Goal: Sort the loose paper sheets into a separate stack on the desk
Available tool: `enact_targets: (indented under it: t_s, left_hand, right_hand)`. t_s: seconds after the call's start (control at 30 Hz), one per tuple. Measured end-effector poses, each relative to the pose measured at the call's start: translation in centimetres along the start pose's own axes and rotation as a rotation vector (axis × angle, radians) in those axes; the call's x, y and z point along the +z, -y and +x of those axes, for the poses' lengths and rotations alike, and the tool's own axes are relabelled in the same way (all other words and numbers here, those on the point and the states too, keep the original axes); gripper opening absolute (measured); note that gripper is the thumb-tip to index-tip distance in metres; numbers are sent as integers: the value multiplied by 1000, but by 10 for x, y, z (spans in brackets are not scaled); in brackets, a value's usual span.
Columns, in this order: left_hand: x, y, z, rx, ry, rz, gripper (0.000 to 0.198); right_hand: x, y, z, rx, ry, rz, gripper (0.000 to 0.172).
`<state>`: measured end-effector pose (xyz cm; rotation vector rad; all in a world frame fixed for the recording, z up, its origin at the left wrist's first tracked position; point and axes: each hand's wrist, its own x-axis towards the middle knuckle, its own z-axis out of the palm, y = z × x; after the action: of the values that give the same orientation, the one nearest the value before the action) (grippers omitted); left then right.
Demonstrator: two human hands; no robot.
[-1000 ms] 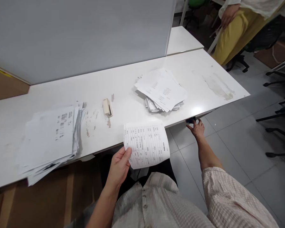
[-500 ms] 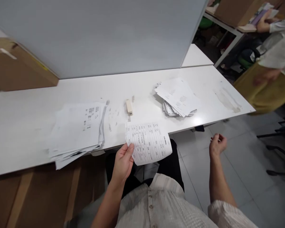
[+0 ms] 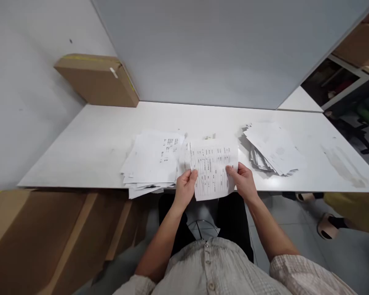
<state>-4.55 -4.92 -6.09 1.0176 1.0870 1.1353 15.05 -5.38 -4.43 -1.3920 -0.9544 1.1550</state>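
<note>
White printed sheet (image 3: 213, 168) is held over the near edge of the counter (image 3: 89, 143), clamped at its sides by both hands: left hand (image 3: 186, 186) on its left edge, right hand (image 3: 244, 182) on its right. One paper stack (image 3: 153, 159) lies just left of the sheet, another stack (image 3: 272, 147) to its right, both on the counter.

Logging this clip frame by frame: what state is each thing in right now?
printed sheet: held up at the desk edge, gripped on both sides
left hand: closed on the sheet's left edge
right hand: closed on the sheet's right edge
left paper stack: lying flat, fanned, overhanging the desk edge
right paper stack: lying flat, loosely fanned
cardboard box: closed, taped
</note>
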Motion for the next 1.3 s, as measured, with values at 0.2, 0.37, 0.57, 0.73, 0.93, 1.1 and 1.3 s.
enact_targets:
  t_s: [0.2,0.37,0.57,0.73,0.93,1.1,1.3]
  left_hand:
    - [0,-2,17,84,50,-164,44]
    - [8,-10,12,301,-27,-5,35]
    - [17,-14,8,332,2,8,39]
    - [16,0,-1,259,-31,18,33]
    - [8,-11,-25,434,74,-160,22]
    - [11,-10,-36,356,148,-256,26]
    - [7,-5,-31,365,70,-221,30]
  right_hand:
    - [6,-1,13,47,16,-104,27]
    - [0,8,10,-152,10,-79,22]
    - [-11,2,8,-273,85,-29,31]
    - [-14,-21,1,-240,120,13,31]
    - [-26,-25,-23,-210,216,-63,29]
    - [-35,-34,-42,-205,130,-44,14]
    - [-69,-29,-49,-339,-55,-296,12]
